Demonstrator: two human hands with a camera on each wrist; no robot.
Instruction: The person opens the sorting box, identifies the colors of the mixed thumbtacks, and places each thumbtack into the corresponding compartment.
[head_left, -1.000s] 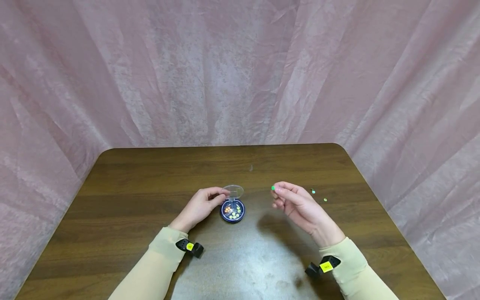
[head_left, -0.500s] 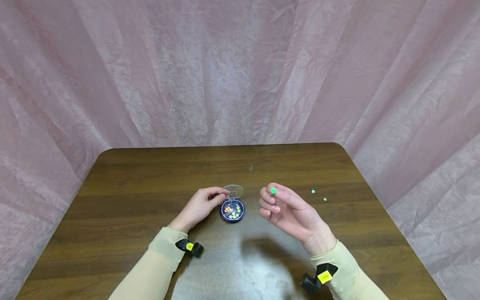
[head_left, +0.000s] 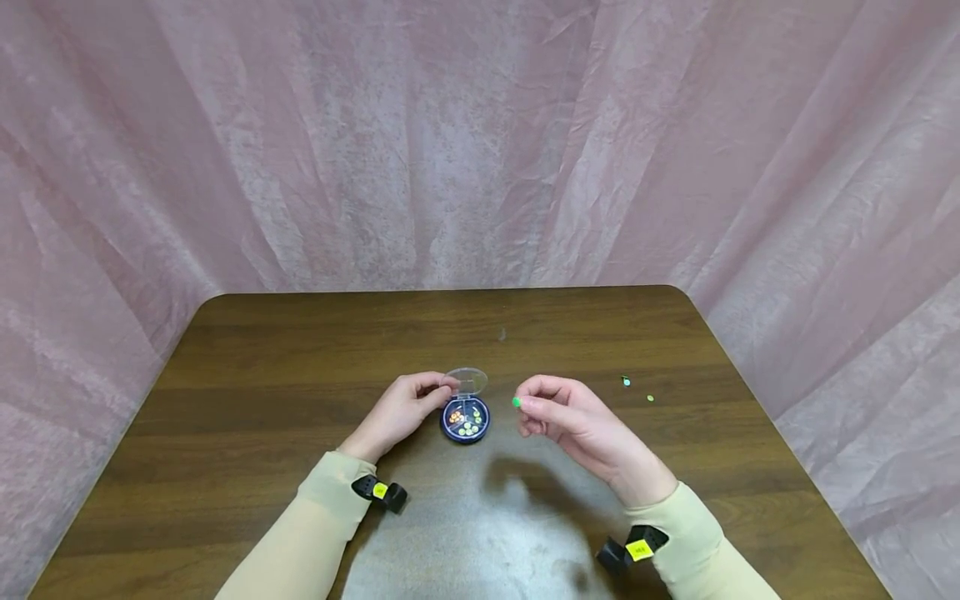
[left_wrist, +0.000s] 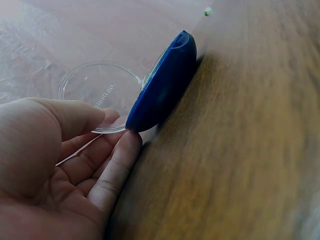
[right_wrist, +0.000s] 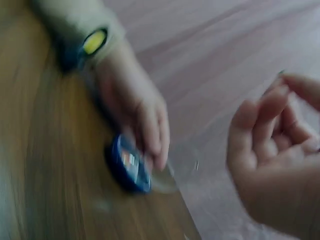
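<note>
A small round pill case with a dark blue body stands on the table, its clear lid raised. Orange and yellow-green round pieces lie in its divided compartments. My left hand pinches the lid's left edge between thumb and fingers. In the left wrist view, one finger touches the underside of the blue case. To the right of the case, my right hand is raised above the table, pinching a small green disc between thumb and index finger. The right wrist view is blurred.
Two small pieces lie right of my right hand: a pale bluish one and a green one. A faint clear scrap is farther back on the wooden table. Pink curtains hang behind its far edge.
My right hand has moved left towards the case with the green disc, turning palm-up on the way and then tipping lower. My left hand has stayed on the lid.
</note>
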